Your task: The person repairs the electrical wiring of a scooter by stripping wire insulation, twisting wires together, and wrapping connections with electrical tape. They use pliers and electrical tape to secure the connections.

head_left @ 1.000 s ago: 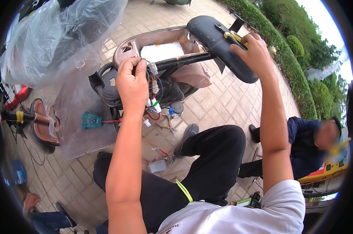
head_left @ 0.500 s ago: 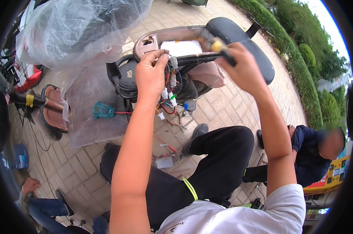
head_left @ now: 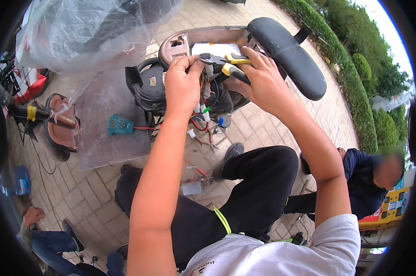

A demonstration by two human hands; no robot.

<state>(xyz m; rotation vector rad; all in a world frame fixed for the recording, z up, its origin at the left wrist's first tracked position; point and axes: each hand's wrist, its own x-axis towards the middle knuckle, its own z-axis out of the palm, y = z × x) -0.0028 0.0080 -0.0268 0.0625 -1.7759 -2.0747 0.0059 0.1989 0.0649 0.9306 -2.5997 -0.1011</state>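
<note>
My right hand [head_left: 267, 83] grips cutting pliers [head_left: 211, 59] by their yellow and black handles, which stand apart. The dark jaws reach my left hand's fingertips. My left hand [head_left: 184, 85] is closed in a pinch at those jaws; what it pinches is too small and hidden to name. Below the pliers hangs a bundle of coloured wires [head_left: 204, 110] with white connectors, partly behind my left hand. It comes from the opened body of a scooter [head_left: 171, 50], whose black seat [head_left: 288, 57] is tilted away to the right.
Left of the wires, a teal meter [head_left: 120, 124] lies on a flat sheet [head_left: 95, 147]. Clear plastic [head_left: 93, 37] covers something at the upper left. A small box [head_left: 192, 187] sits on the paving by my feet. One person [head_left: 366, 184] sits at right; another's hand [head_left: 33, 215] shows lower left.
My right hand has moved left and brought the pliers from beyond the scooter's frame to my left fingertips. My left hand stays pinched in nearly the same spot.
</note>
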